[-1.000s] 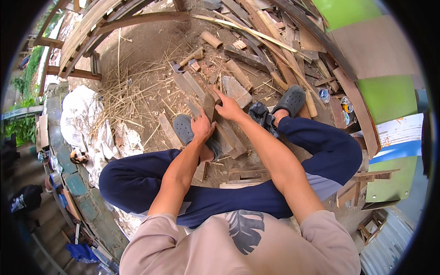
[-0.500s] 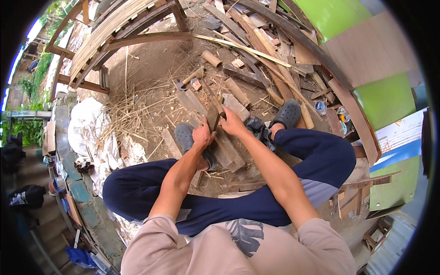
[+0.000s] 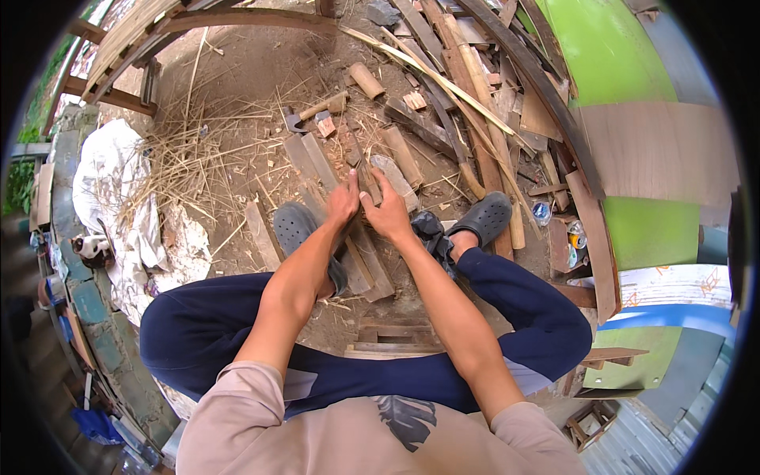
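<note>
Between my feet, my left hand (image 3: pixel 343 201) and my right hand (image 3: pixel 386 209) are close together over some planks (image 3: pixel 372 261). Both are closed around a thin brown strip of wood (image 3: pixel 363 165), which points away from me. My right fingers lie along its side. A dark piece shows beneath my left hand, too covered to name. Just beyond my right hand lies a pale stone block (image 3: pixel 394 180). Farther off, a hatchet-like tool (image 3: pixel 321 108) with a wooden handle rests on the ground beside a small reddish block (image 3: pixel 324 124).
Thin split strips (image 3: pixel 190 150) litter the ground at left, near a white sack (image 3: pixel 119 174). Long timbers and scraps (image 3: pixel 475 95) pile up at far right. A slatted wooden frame (image 3: pixel 134 47) stands far left. Green panels (image 3: pixel 633 63) line the right.
My view has shifted, so the surroundings sit differently. The dark, blade-like piece that showed between my hands is now mostly covered, and my right fingers have straightened along the strip.
</note>
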`<state>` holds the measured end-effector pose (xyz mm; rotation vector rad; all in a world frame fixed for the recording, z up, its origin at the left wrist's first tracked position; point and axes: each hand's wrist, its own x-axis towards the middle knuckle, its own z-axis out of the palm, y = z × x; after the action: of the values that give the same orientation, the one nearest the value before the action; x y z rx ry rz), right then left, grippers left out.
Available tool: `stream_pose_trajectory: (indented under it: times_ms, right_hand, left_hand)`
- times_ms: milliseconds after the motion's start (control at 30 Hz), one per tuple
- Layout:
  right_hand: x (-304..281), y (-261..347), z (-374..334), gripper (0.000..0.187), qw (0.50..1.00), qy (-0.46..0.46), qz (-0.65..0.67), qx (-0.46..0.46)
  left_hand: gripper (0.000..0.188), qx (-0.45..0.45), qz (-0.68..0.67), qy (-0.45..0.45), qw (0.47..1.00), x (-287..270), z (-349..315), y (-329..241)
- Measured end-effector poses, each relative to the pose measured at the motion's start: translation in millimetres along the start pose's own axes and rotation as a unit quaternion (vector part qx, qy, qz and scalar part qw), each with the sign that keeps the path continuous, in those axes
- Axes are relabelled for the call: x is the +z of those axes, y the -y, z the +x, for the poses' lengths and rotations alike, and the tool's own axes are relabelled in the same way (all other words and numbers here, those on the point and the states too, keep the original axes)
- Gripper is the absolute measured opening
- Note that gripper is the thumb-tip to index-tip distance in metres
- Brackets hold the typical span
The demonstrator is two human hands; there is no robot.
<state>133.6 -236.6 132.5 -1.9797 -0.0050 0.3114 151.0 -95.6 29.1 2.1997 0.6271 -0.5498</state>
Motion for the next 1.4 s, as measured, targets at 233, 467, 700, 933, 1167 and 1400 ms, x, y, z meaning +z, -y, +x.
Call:
stream_pose_trajectory:
  times_ms: [233,467,700,933,1167,1400]
  right_hand:
    - [-36,57,-88,0.054,0.998,0.003,0.001,0.065]
    - [-62,70,-116,0.051,1.0,-0.017,-0.014,0.013]
    - [-19,44,-50,0.05,0.997,0.004,-0.029,0.065]
    - [-71,58,-146,0.053,1.0,-0.006,-0.013,-0.001]
    - [-15,24,-35,0.05,0.998,-0.001,-0.035,0.059]
    - [-82,64,-162,0.061,0.999,0.015,-0.011,0.032]
  left_hand:
    - [0.086,-0.066,0.034,-0.081,0.994,5,-10,-4]
    - [0.079,-0.076,0.034,-0.071,0.994,2,-10,-10]
    - [0.077,-0.089,0.011,-0.105,0.99,2,-4,-7]
    - [0.077,-0.069,0.02,-0.115,0.991,-3,2,-3]
    - [0.075,-0.067,0.02,-0.063,0.996,2,-4,-2]
    - [0.075,-0.077,0.033,-0.106,0.991,-2,-2,-3]
